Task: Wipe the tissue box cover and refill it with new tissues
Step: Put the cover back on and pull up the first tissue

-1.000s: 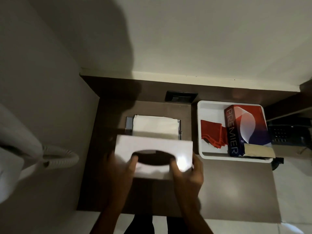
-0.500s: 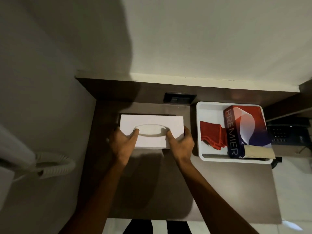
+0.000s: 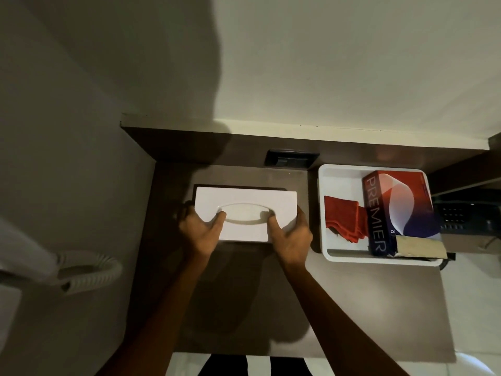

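Hands, left (image 3: 200,232) and right (image 3: 291,237), clasp white tissue box cover (image 3: 245,202).

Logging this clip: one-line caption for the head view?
Both hands, left hand and right hand, grip the white tissue box cover on the dark counter.

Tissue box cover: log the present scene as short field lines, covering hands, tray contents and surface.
cover: white tissue box cover, on the brown counter
left hand: grips cover's left end
right hand: grips cover's right end
tray: white tray, right of cover
tray contents: red cloth, Premier tissue box
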